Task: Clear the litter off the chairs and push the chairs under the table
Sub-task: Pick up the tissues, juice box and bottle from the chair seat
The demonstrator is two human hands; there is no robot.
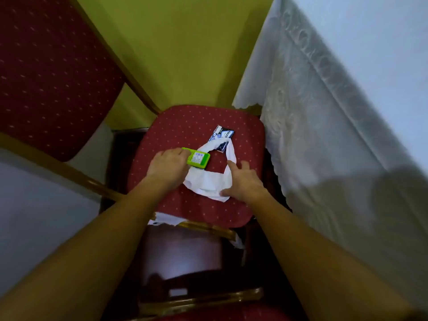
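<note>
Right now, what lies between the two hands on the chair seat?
In the head view, a crumpled white plastic bag lies between the left hand and right hand, with the green box at its left edge.

Olive-green wall [176, 49], dark glossy floor [180, 258], perhaps wood.

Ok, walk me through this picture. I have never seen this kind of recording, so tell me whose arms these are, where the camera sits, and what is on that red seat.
There is no machine here. One camera, worn on a person's head, looks down at their bare arms. The left hand grips a green box. The right hand rests open on a white plastic bag spread on the red chair seat. A dark printed packet lies partly under the bag's far end. A white tablecloth hangs on the right; another red chair stands on the left.
</note>
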